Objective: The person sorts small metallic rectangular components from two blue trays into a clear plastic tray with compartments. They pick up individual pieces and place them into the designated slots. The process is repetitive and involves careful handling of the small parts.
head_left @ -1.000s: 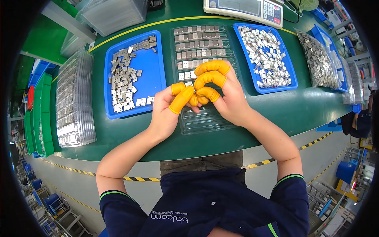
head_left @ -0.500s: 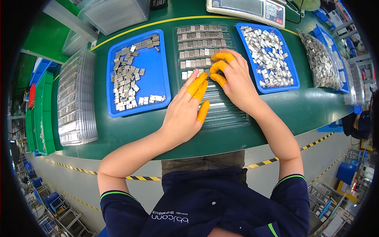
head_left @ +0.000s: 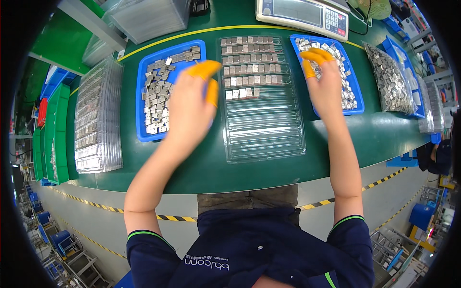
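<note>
My left hand (head_left: 189, 105), with yellow finger cots, is over the right side of a blue tray (head_left: 192, 47) holding small grey metal rectangular pieces (head_left: 157, 96). Its fingers and thumb are apart, and nothing shows between them. To the right, my right hand (head_left: 324, 79), also in yellow cots, reaches over a second blue tray (head_left: 360, 103) of small white-and-silver pieces (head_left: 346, 89). Its thumb and fingers are apart too. Between the hands lies a clear plastic blister tray (head_left: 264, 127). Metal pieces fill its far rows; a nearer row is filled only at its left part (head_left: 242, 93).
A stack of filled clear trays (head_left: 98, 120) and green bins (head_left: 57, 134) stand at left. Behind are a clear plastic box (head_left: 149, 19) and a digital scale (head_left: 302, 17). A bag of metal pieces (head_left: 391, 79) lies at right. The green table (head_left: 192, 175) has a curved near edge.
Both hands have left the blister tray and parted. The left went to the left-hand blue tray, the right to the right-hand one. The partly filled row is now uncovered.
</note>
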A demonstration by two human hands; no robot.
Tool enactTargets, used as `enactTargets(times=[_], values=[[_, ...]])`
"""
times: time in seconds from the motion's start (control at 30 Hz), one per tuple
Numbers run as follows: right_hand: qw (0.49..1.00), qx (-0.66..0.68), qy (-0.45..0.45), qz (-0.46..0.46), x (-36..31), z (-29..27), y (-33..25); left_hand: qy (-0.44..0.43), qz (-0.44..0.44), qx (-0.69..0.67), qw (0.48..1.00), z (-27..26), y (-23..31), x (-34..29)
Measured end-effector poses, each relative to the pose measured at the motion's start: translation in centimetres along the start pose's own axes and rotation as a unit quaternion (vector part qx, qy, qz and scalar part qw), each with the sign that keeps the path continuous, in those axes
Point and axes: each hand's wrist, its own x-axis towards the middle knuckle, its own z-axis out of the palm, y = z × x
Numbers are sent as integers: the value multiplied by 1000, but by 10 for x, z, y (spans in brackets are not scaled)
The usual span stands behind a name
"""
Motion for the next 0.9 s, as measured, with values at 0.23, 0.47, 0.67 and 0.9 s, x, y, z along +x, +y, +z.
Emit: enactTargets(times=[0.23, 0.47, 0.67, 0.9], values=[[980, -65, -117, 149, -2, -11, 68, -74, -150, 99, 981, 13, -60, 30], [968, -71, -132, 201, 3, -8, 54, -73, -128, 98, 984, 16, -61, 28], [968, -53, -110, 219, 4, -9, 51, -46, -199, 36, 978, -6, -42, 27], [977, -50, -89, 185, 5, -6, 57, 37, -202, -375, 904, 1, -17, 1]])
